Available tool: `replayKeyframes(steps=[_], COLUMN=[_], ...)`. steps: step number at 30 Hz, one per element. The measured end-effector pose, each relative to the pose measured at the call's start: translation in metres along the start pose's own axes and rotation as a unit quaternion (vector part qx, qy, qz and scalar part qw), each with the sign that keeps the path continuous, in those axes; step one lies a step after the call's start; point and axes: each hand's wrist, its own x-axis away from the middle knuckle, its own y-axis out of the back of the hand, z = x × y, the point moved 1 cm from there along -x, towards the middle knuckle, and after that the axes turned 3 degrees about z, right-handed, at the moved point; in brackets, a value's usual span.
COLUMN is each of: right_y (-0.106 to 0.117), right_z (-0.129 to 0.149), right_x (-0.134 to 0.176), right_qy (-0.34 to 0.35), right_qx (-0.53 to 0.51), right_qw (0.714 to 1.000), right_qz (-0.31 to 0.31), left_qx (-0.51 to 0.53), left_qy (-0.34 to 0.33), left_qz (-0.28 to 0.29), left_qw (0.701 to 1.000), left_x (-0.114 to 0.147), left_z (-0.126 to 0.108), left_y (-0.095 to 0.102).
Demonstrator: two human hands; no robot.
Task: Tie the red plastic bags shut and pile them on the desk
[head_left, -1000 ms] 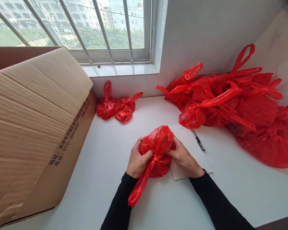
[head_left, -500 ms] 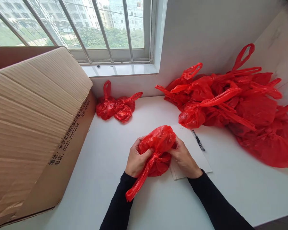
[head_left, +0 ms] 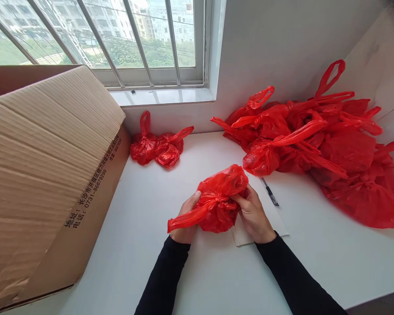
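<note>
Between my two hands is a red plastic bag [head_left: 221,210], knotted in the middle, its contents hidden. My left hand [head_left: 187,218] grips its left side, thumb on top and the other fingers out of sight under the bag. The bag's twisted handle stretches left across that hand. On the right side, my right hand [head_left: 254,214] holds the bag with the thumb pressed near the knot. Partly beneath my right hand lies a white notepad [head_left: 272,223], with a black pen [head_left: 269,191] at its upper edge.
A large open cardboard box [head_left: 59,175] stands on the left of the white table [head_left: 134,262]. Two small knotted red bags [head_left: 156,146] rest by the wall under the barred window [head_left: 144,43]. A heap of tied red bags [head_left: 341,144] fills the back right.
The held bag has turned, so its handle now points left instead of down toward me. It has also shifted slightly up and right, with my left hand moved lower along its side.
</note>
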Motion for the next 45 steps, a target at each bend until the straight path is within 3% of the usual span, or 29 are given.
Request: replayKeyframes(steps=[3, 9, 14, 19, 23, 30, 33, 36, 40, 45], right_y=[0.004, 0.001, -0.005, -0.008, -0.006, -0.004, -0.008, -0.012, -0.011, -0.008], right_z=[0.003, 0.006, 0.008, 0.01, 0.008, 0.002, 0.004, 0.005, 0.004, -0.001], right_x=[-0.002, 0.001, 0.006, 0.006, 0.005, 0.003, 0.004, 0.006, 0.005, 0.002], right_qy=[-0.007, -0.056, -0.065, -0.064, -0.06, -0.028, -0.025, -0.031, -0.046, -0.052], right_qx=[-0.032, -0.066, -0.024, 0.021, 0.019, 0.059, 0.047, 0.026, 0.03, 0.039], right_qw=[0.999, 0.995, 0.993, 0.989, 0.99, 0.995, 0.996, 0.997, 0.998, 0.998], right_qz=[-0.019, 0.04, 0.1, 0.132, 0.126, 0.077, 0.073, 0.071, 0.026, 0.015], left_qx=[0.012, 0.003, 0.009, 0.007, 0.024, 0.027, 0.05, 0.11, 0.183, 0.123], left_qy=[-0.01, -0.068, -0.101, -0.079, -0.075, -0.071, -0.079, -0.068, -0.057, -0.11], left_qz=[0.001, -0.013, -0.017, -0.044, -0.063, 0.018, -0.01, -0.076, -0.117, -0.137], left_qw=[1.0, 0.998, 0.995, 0.996, 0.995, 0.997, 0.996, 0.989, 0.974, 0.977], left_x=[0.001, -0.003, -0.002, -0.005, -0.006, 0.002, 0.002, 0.002, -0.002, -0.05], left_z=[0.001, 0.0, -0.004, 0.003, 0.007, 0.003, 0.003, 0.005, 0.004, -0.028], left_y=[-0.001, 0.003, 0.002, 0.005, 0.005, -0.007, -0.005, 0.002, 0.006, 0.0])
